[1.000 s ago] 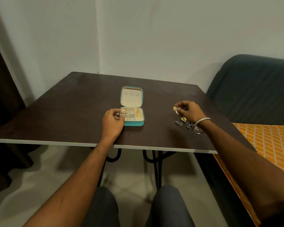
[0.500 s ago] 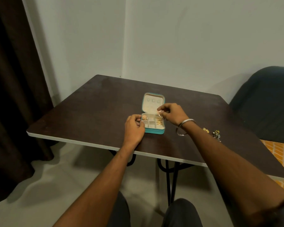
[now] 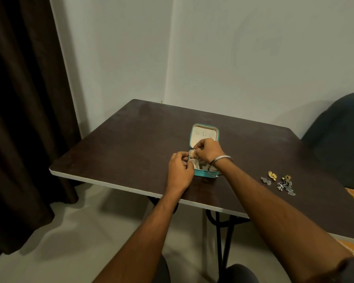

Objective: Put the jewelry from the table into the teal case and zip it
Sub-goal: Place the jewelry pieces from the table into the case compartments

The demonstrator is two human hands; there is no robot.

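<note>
— One teal case (image 3: 205, 133) sits just right of the frame's centre, lid propped upright, beige lining showing?

— Yes, on a dark brown table (image 3: 131, 144) with a pale front edge, set into a corner of grey-white walls. A dark curtain (image 3: 23, 99) fills the left side; a dark chair back (image 3: 339, 129) rises at the right edge.

— And the hands?

— The right hand (image 3: 207, 150), a metal bangle (image 3: 222, 159) on its wrist, hangs over the tray with fingertips pinching a gold earring (image 3: 192, 154). The left hand (image 3: 180, 170) has its fingers curled against the case's left front corner, holding it.

— How many pieces remain out?

— A loose cluster (image 3: 279, 181) lies on the table at the right, well apart from the case: one gold piece, one flat grey piece, plus a tangle of silver and dark ones I can't count.
</note>
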